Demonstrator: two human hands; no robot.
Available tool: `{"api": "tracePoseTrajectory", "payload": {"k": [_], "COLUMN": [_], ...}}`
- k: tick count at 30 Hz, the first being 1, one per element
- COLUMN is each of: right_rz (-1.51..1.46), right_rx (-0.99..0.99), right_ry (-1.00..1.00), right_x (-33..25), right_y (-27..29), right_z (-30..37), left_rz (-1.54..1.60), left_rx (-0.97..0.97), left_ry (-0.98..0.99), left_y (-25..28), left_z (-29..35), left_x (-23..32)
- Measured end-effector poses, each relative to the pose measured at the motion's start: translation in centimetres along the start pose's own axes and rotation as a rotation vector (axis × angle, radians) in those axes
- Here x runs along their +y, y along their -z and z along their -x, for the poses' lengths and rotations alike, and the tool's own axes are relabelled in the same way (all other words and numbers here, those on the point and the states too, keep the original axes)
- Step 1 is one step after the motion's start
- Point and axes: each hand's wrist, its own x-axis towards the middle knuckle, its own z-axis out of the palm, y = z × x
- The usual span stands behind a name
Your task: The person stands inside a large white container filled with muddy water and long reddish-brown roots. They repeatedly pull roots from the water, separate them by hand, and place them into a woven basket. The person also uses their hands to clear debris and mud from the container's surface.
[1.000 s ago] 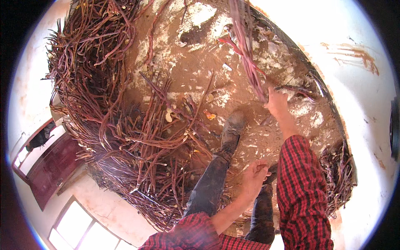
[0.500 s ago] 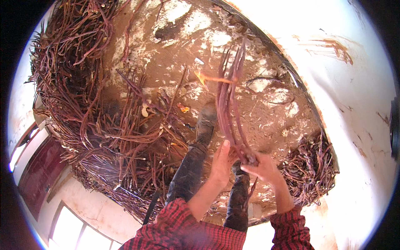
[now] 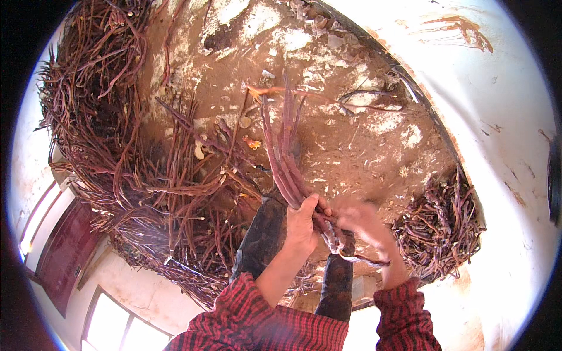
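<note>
My left hand [image 3: 301,225] is closed round a bundle of long, thin, reddish-brown roots [image 3: 284,158], their loose ends pointing away from me. My right hand [image 3: 363,222] is by the near end of the bundle, smeared by motion, so its fingers cannot be made out. A thin curved piece [image 3: 366,259] runs from the near end toward my right wrist. At the far end an orange, twig-like strip [image 3: 272,90] crosses the roots; whether it is attached cannot be told.
A large heap of similar roots [image 3: 117,158] fills the left side. A smaller pile [image 3: 439,228] lies at the right by a pale wall [image 3: 503,146]. My dark-clad legs [image 3: 257,234] rise from the brown, white-patched floor [image 3: 357,158]. A dark red door [image 3: 73,251] stands lower left.
The bundle has swung left and now leans that way. My left hand has closed round it, while my right hand, which gripped its near end, is now a blur beside it.
</note>
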Motion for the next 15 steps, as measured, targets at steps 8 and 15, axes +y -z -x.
{"api": "tracePoseTrajectory", "payload": {"k": [8,15], "right_rz": [1.105,1.401], "right_rx": [0.828,0.914], "right_ry": [0.632,0.302], "right_x": [-8.5,-12.8], "right_y": [9.1,8.8], "right_z": [-16.2,-22.6], "left_rz": [-0.013,-0.08], "left_rx": [-0.005,0.026], "left_ry": [0.066,0.1], "left_y": [0.0,0.1], "left_z": [0.1,0.2], "left_x": [0.0,0.1]}}
